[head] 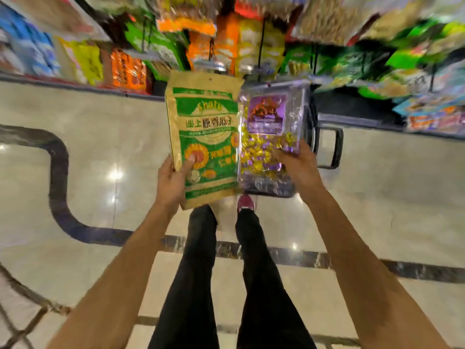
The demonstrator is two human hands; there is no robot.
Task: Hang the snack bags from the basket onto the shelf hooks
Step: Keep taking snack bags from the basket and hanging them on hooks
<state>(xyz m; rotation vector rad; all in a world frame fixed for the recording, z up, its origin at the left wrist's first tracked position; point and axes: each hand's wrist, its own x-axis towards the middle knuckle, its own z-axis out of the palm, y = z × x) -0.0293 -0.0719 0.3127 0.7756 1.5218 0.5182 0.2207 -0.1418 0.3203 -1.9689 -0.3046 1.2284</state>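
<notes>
Thumb on the front and fingers curled behind, the left hand [173, 180] pinches the lower left edge of the green bag [203, 137]. The right hand [297, 167] grips the purple bag [269, 127] at its lower right side, fingers bent over the clear front. Both bags are held upright and side by side at the centre of the frame, their inner edges touching or nearly so. They are raised toward the shelf [226, 46], which runs across the top of the frame.

Just right of the purple bag, and partly behind it, is what looks like the basket [337, 147], standing on the floor [100, 122]. Only its dark handle shows plainly.

Judging by this, the bags are out of the basket and being carried to the display, so the hanging itself is not yet done. The green bag has a small hole [210, 79] in its top strip. The purple bag's top is too blurred to show one.

The shelf is heavily blurred, and no free hook can be picked out among the packed bags. The next move probably calls for finding a bare hook. One bag would then be raised so its hole lines up with the hook tip and pushed on. With both hands gripping low, the tops may flop, so a higher grip near the hole would likely help.
</notes>
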